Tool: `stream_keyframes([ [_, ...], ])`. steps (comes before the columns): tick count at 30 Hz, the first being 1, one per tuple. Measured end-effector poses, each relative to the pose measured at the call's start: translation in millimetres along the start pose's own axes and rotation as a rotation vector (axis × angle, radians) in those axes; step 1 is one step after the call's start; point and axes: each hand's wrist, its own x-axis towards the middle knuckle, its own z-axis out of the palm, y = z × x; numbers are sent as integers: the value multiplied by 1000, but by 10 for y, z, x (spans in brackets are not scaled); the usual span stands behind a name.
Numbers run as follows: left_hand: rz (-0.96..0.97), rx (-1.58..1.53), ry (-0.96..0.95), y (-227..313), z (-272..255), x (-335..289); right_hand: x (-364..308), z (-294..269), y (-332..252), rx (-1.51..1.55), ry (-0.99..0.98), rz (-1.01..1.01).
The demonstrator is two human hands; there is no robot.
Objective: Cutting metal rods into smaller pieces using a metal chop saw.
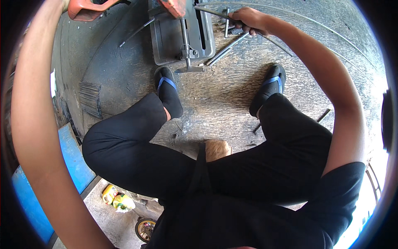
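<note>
My right hand (pixel 247 20) is closed around a thin metal rod (pixel 212 11) at the top right. The rod slants across, its far-left end at the vise of a cut-off saw (pixel 156 45) with a grey base. At the top left, my left wrist meets the saw's orange D-shaped handle (pixel 85 11); the picture's edge cuts off the fingers. The vise screw (pixel 184 35) runs toward me and ends in a T-shaped crank (pixel 190 69). Short cut rods (pixel 227 50) lie on the floor below my right hand.
My feet in blue-strapped sandals (pixel 168 83) stand on either side of the saw's near end. A bundle of dark rods (pixel 90 99) lies left. Another rod (pixel 137 32) lies beside the base. Blue panels (pixel 74 151), yellow packets (pixel 118 199) and a small wheel (pixel 145 229) are lower left.
</note>
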Motion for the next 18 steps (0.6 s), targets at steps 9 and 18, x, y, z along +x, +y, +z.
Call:
stream_keyframes([
  [9, -4, 17, -9, 23, 25, 62, 759, -101, 92, -1081, -21, -425],
  [18, -18, 18, -11, 49, 54, 93, 848, 4, 175, -1451, 281, -751],
])
